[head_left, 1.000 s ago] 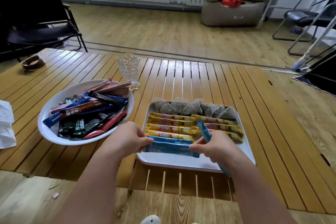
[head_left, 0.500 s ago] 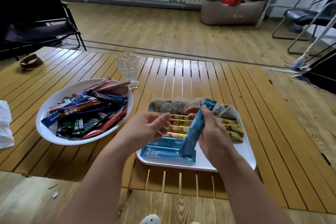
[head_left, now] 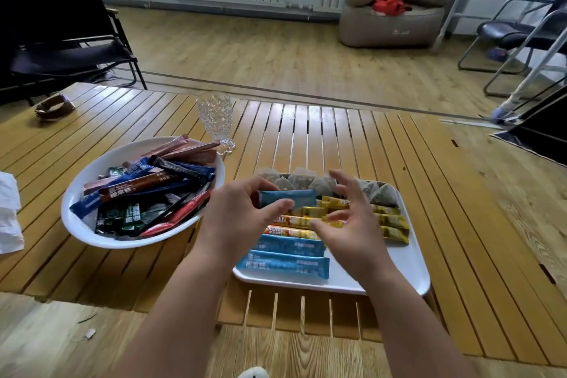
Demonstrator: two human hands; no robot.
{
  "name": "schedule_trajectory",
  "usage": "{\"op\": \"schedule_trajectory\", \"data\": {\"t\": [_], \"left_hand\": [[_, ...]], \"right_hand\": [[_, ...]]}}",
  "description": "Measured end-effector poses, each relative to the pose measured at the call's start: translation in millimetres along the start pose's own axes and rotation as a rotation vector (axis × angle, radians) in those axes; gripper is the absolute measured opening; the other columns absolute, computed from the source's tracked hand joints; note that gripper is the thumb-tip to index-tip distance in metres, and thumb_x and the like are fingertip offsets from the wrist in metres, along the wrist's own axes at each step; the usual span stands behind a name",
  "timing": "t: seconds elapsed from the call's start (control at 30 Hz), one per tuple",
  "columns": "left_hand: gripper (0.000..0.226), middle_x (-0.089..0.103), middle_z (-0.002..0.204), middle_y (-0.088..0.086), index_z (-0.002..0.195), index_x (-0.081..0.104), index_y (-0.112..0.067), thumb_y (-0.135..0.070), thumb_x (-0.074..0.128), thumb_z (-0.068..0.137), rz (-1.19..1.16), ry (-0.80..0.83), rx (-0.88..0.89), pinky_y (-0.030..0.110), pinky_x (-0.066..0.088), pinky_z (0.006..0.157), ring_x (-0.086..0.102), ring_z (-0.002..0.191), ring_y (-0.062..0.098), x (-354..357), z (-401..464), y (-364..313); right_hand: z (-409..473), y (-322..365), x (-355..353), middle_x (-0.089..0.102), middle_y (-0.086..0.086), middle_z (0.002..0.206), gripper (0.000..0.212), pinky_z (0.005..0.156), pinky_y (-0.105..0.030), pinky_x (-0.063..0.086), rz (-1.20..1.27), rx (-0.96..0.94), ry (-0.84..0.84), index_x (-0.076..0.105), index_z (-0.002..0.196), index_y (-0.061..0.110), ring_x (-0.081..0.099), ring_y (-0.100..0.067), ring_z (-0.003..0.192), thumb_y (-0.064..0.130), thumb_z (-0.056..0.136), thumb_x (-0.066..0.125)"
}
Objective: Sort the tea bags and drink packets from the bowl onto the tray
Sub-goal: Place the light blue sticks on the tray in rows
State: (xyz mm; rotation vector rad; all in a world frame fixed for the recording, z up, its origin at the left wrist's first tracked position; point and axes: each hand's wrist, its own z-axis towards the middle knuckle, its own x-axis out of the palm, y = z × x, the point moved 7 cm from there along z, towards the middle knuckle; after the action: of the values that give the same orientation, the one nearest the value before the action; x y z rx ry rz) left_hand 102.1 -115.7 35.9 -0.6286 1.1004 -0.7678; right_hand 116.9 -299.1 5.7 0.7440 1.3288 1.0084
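Head view: the left hand pinches a blue packet between thumb and fingers, held level above the tray. The right hand, fingers spread and holding nothing, hovers over the tray's yellow packets. Two blue packets lie at the tray's near edge, tea bags along its far edge. The bowl of mixed packets sits left of the tray on the tabletop.

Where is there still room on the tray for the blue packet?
Bare tray shows right of the two light blue packets and below the yellow packets. The far edge is crowded with tea bags. The left hand holds the blue packet; the right hand is open.
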Motion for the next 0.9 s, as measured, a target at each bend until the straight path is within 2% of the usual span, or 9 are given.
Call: {"op": "schedule_trajectory", "data": {"t": [0.07,0.13,0.23,0.3,0.37,0.5,0.6,0.73,0.9], "left_hand": [[0.042,0.072,0.073,-0.010,0.091,0.072,-0.022,-0.059,0.057,0.078,-0.226,0.095,-0.009,0.017,0.055,0.056,0.070,0.069,0.008,14.0,-1.0,-12.7],[0.058,0.072,0.068,-0.004,0.086,0.073,-0.019,-0.066,0.039,0.080,-0.504,0.154,-0.083,0.014,0.050,0.054,0.068,0.063,0.007,22.7,-2.3,-21.5],[0.061,0.072,0.072,-0.005,0.085,0.071,-0.020,-0.068,0.034,0.080,-0.469,0.032,-0.169,0.015,0.051,0.056,0.067,0.068,0.005,15.0,-2.1,-10.3],[0.057,0.071,0.082,-0.005,0.092,0.068,-0.024,-0.070,0.039,0.077,-0.282,0.118,-0.229,0.023,0.055,0.064,0.068,0.079,0.009,18.9,-4.5,-0.2],[0.053,0.072,0.084,-0.002,0.092,0.070,-0.024,-0.068,0.047,0.075,-0.292,0.254,-0.328,0.025,0.055,0.067,0.067,0.082,0.011,27.3,-8.4,8.6],[0.026,0.073,0.071,-0.006,0.073,0.075,-0.024,-0.049,0.065,0.071,-0.505,0.243,-0.386,0.012,0.049,0.055,0.067,0.066,0.001,17.8,-5.7,10.8],[0.015,0.075,0.076,-0.002,0.075,0.076,-0.023,-0.035,0.068,0.072,-0.602,0.182,-0.426,0.013,0.052,0.058,0.071,0.073,0.006,10.8,-3.5,19.4],[0.009,0.077,0.084,0.001,0.086,0.075,-0.020,-0.017,0.067,0.085,-0.532,0.170,-0.440,0.017,0.056,0.063,0.073,0.084,0.011,2.1,-4.1,31.8],[0.011,0.076,0.081,-0.005,0.087,0.075,-0.018,-0.012,0.066,0.089,-0.279,0.294,-0.450,0.013,0.053,0.059,0.071,0.080,0.003,-5.9,-8.7,47.8]], "right_hand": [[-2.3,14.6,10.2,0.057,0.012,0.108,0.041,0.068,-0.015,0.052,-0.194,-0.199,0.015,0.060,0.115,0.036,0.058,-0.004,0.089,0.018,0.081,0.075],[-3.5,15.0,13.0,0.065,0.010,0.083,0.008,0.065,-0.024,0.056,-0.068,-0.155,0.007,0.066,0.087,0.030,0.064,-0.009,0.076,0.023,0.087,0.068],[-2.4,0.5,13.4,0.073,-0.008,0.093,0.030,0.066,-0.025,0.058,0.533,0.132,0.053,0.073,0.093,0.014,0.070,-0.013,0.085,0.038,0.089,0.056],[-5.2,1.0,17.1,0.071,-0.012,0.109,0.042,0.065,-0.017,0.055,0.912,0.266,0.148,0.073,0.107,0.012,0.070,-0.013,0.087,0.042,0.091,0.050],[-6.5,3.7,17.1,0.069,-0.015,0.115,0.044,0.063,-0.015,0.054,1.066,0.320,0.210,0.071,0.113,0.013,0.070,-0.015,0.090,0.043,0.096,0.043],[-4.1,2.2,11.6,0.071,-0.015,0.111,0.047,0.063,-0.017,0.056,1.069,0.347,0.187,0.071,0.113,0.015,0.071,-0.019,0.094,0.048,0.091,0.047],[-1.0,-9.7,2.9,0.072,-0.011,0.110,0.045,0.064,-0.020,0.057,1.011,0.372,0.108,0.070,0.110,0.010,0.070,-0.019,0.100,0.043,0.082,0.059],[2.3,-17.8,-5.9,0.073,-0.009,0.103,0.030,0.064,-0.021,0.056,0.880,0.384,0.117,0.077,0.097,0.014,0.071,-0.016,0.095,0.031,0.074,0.068],[-7.5,-31.1,-4.0,0.075,-0.012,0.093,0.015,0.067,-0.026,0.059,0.589,0.489,0.319,0.079,0.083,0.014,0.073,-0.021,0.092,0.019,0.072,0.071]]}}
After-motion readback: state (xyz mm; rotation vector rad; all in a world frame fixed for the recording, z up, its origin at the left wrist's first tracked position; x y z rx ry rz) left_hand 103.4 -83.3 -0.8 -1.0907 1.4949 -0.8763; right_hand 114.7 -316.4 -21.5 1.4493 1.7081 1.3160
